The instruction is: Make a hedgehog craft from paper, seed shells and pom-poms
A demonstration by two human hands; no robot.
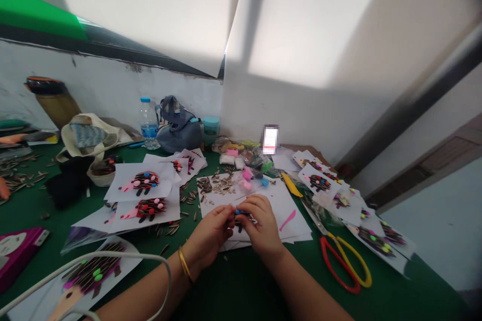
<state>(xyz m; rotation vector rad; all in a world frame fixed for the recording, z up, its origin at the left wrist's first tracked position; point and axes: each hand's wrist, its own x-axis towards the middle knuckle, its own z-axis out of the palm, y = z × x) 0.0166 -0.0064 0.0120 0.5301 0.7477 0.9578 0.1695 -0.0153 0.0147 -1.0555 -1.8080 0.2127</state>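
Observation:
My left hand [216, 230], with a gold bangle on its wrist, has its thumb and fingers pinched together just left of a small bit of blue clay [238, 212]. Around this blue bit curl the thumb and fingers of my right hand [263, 223]. Dark seeds under the right fingers are mostly hidden. Both hands are over a white sheet of paper [273, 203] at its near edge. A pink clay strip [288, 220] is stuck on the sheet to the right. Sunflower seeds [216, 185] and pink and blue clay lumps [247, 174] lie on its far part.
Finished hedgehog pictures [145, 180] lie at left, more [320, 183] at right. Red-and-yellow scissors [341, 260] and a yellow cutter [291, 185] are right of the sheet. A water bottle [149, 127], a blue bag [178, 132] and a phone [270, 140] stand behind. A white cable [113, 255] crosses the front left.

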